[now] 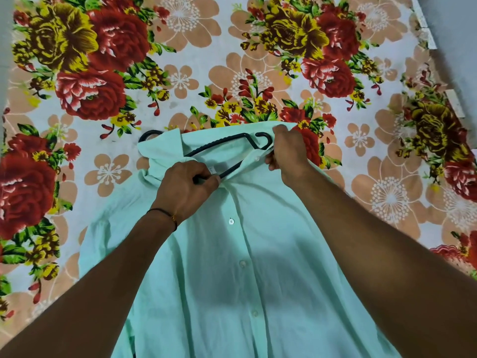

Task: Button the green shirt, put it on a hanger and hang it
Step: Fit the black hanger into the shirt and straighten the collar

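Wide across the view we have a floral sheet (206, 34), spread flat and filling nearly everything from near to far. White ground, big red roses, yellow-brown roses, peach blossoms with white centres, green leaves scattered between. Over at the far right corner, a plain grey surface (454, 16) runs along the sheet's slanting edge, floor or wall, hard to call. A thin grey strip (5, 47) shows down the left edge too. Light is soft and even.
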